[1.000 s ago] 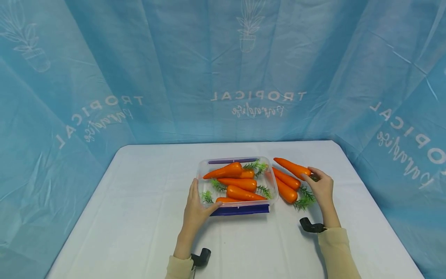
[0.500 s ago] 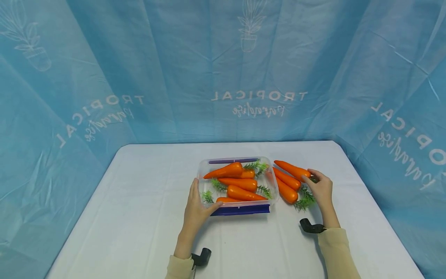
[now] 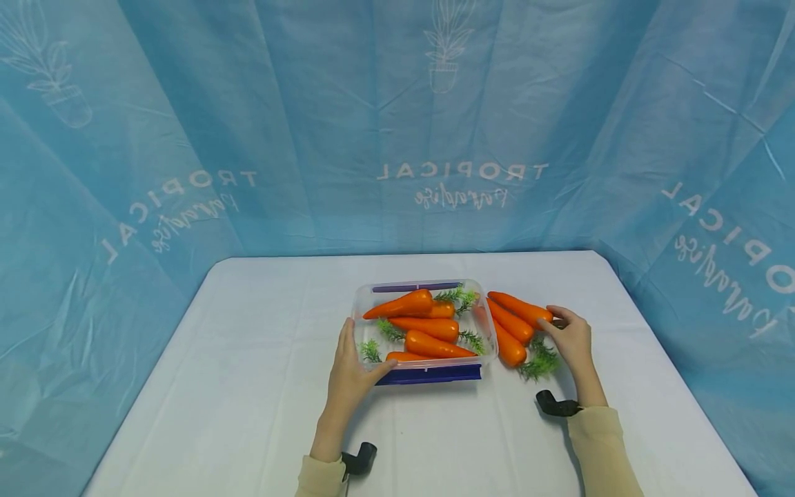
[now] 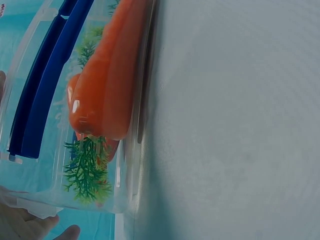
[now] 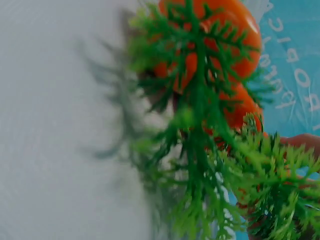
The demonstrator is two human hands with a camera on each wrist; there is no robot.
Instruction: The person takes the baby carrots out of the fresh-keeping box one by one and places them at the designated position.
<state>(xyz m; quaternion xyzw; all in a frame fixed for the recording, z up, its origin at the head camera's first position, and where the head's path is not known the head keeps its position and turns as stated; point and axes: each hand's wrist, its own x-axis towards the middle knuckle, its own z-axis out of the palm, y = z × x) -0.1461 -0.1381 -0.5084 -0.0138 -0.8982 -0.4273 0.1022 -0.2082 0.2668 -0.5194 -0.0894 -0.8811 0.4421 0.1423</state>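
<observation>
My left hand [image 3: 349,373] holds the near left corner of a clear plastic food container [image 3: 491,345], thumb on the front rim and fingers along the left wall. Several orange carrots [image 3: 428,328] with green leafy tops lie inside; one carrot [image 4: 107,85] shows through the plastic in the left wrist view. To the right of the container, my right hand [image 3: 573,338] pinches the thick end of a carrot [image 3: 518,307]. Two more carrots [image 3: 511,345] lie beside it, close against the container's right wall. Their leafy tops [image 5: 200,135] hide most of the right hand in the right wrist view.
Blue clip flaps [image 3: 428,374] stick out along the container's front and back sides. A white cloth covers the table [image 3: 267,331]. Printed blue sheeting [image 3: 310,138] hangs behind and at both sides.
My right hand has come down and slightly nearer with its carrot, which now lies along the two others. Those two have shifted slightly left and nearer. My left hand and the container stay put.
</observation>
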